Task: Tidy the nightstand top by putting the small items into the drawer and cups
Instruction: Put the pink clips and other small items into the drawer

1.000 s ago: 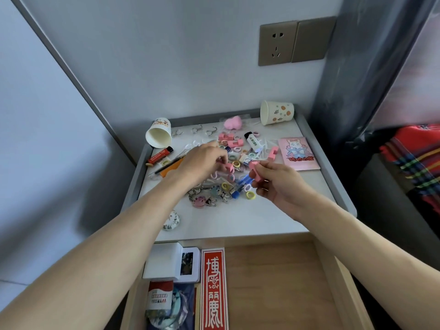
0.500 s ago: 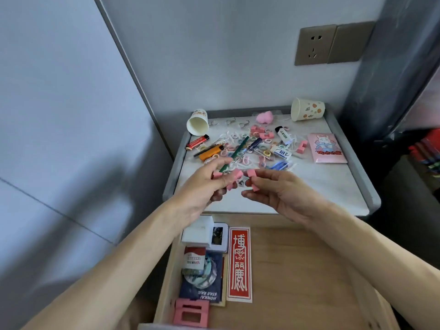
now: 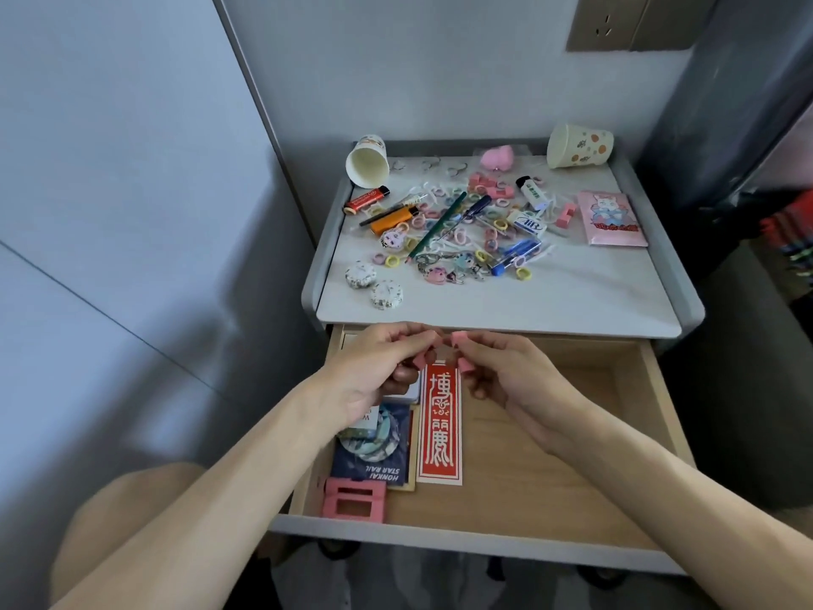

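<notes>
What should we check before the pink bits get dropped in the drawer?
1. Drawer open: ok.
2. Left hand and right hand over the drawer: ok.
3. Pink pieces gripped by both hands: ok.
4. Bare wood free beside the red strip: ok.
5. Cups upright for later: not ok; the white cup and the spotted cup lie on their sides.
6. Number of pieces held: cannot tell.

Left hand (image 3: 374,376) and right hand (image 3: 510,380) each pinch pink blocks (image 3: 460,339) above the drawer (image 3: 572,455); a red card (image 3: 440,433) lies beneath them, the nightstand top (image 3: 528,301) beyond.
</notes>
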`<action>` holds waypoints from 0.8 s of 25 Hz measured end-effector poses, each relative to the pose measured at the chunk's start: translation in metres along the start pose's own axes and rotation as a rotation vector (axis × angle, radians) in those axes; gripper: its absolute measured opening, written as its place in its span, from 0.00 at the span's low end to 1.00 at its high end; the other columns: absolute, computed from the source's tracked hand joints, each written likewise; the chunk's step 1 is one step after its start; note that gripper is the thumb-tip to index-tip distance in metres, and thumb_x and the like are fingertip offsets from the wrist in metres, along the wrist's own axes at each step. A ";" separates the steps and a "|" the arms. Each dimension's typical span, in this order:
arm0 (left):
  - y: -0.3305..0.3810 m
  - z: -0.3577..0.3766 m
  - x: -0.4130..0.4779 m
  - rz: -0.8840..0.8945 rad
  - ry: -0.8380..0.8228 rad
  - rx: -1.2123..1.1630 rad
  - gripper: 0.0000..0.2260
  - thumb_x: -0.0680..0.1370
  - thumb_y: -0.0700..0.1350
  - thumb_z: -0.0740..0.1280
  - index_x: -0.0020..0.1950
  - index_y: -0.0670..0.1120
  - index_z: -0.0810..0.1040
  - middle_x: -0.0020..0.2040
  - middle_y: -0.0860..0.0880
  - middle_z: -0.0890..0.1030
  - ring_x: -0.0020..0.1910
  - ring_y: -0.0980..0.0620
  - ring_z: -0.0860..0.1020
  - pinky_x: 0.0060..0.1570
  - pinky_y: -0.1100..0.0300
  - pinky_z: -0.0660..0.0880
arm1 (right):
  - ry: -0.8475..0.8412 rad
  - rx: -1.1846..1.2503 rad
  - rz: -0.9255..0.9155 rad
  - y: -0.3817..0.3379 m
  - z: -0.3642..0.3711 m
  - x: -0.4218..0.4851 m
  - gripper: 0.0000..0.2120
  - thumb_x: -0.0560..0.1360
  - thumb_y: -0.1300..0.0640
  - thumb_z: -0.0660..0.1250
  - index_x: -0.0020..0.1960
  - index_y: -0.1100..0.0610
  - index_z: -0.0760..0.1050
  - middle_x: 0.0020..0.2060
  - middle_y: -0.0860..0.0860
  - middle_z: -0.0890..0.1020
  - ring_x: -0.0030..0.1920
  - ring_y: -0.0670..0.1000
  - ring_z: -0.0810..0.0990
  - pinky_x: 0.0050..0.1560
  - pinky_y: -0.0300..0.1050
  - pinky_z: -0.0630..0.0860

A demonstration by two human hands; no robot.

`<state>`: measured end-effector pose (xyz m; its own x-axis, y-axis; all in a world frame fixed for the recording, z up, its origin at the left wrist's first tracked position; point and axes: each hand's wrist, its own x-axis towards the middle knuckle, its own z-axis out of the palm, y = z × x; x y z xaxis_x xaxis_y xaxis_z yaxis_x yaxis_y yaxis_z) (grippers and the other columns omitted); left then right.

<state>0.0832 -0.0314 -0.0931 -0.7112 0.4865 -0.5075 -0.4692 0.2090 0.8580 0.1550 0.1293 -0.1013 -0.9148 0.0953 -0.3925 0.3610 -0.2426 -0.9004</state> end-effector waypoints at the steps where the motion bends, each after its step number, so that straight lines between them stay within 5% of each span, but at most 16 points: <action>1: 0.000 0.002 0.003 -0.001 0.026 -0.015 0.07 0.81 0.43 0.67 0.54 0.40 0.79 0.33 0.51 0.76 0.23 0.59 0.64 0.22 0.69 0.57 | 0.005 0.009 -0.001 0.000 0.000 0.002 0.09 0.80 0.57 0.63 0.48 0.60 0.81 0.31 0.50 0.77 0.32 0.47 0.72 0.33 0.40 0.68; 8: -0.005 0.006 0.011 0.003 0.153 -0.019 0.05 0.80 0.47 0.68 0.51 0.46 0.80 0.38 0.51 0.84 0.25 0.58 0.70 0.22 0.69 0.64 | 0.062 -0.093 -0.069 0.003 -0.001 0.014 0.10 0.77 0.56 0.69 0.55 0.60 0.79 0.35 0.50 0.83 0.35 0.46 0.81 0.41 0.43 0.77; 12: -0.007 0.005 0.012 0.011 0.166 -0.033 0.04 0.77 0.48 0.72 0.45 0.50 0.81 0.35 0.51 0.80 0.28 0.56 0.70 0.23 0.68 0.64 | 0.115 -0.132 -0.103 0.005 -0.006 0.012 0.10 0.75 0.57 0.71 0.52 0.62 0.79 0.38 0.55 0.84 0.36 0.48 0.81 0.41 0.43 0.80; 20: -0.012 0.009 0.013 0.052 0.081 -0.109 0.02 0.78 0.41 0.70 0.49 0.42 0.81 0.34 0.49 0.78 0.26 0.57 0.70 0.29 0.67 0.70 | 0.155 -0.255 -0.143 0.012 -0.007 0.007 0.07 0.73 0.56 0.74 0.46 0.60 0.81 0.37 0.56 0.85 0.34 0.49 0.82 0.40 0.43 0.80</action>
<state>0.0844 -0.0194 -0.1091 -0.7741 0.4233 -0.4707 -0.4814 0.0893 0.8719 0.1543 0.1341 -0.1160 -0.9279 0.2619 -0.2653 0.2829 0.0314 -0.9586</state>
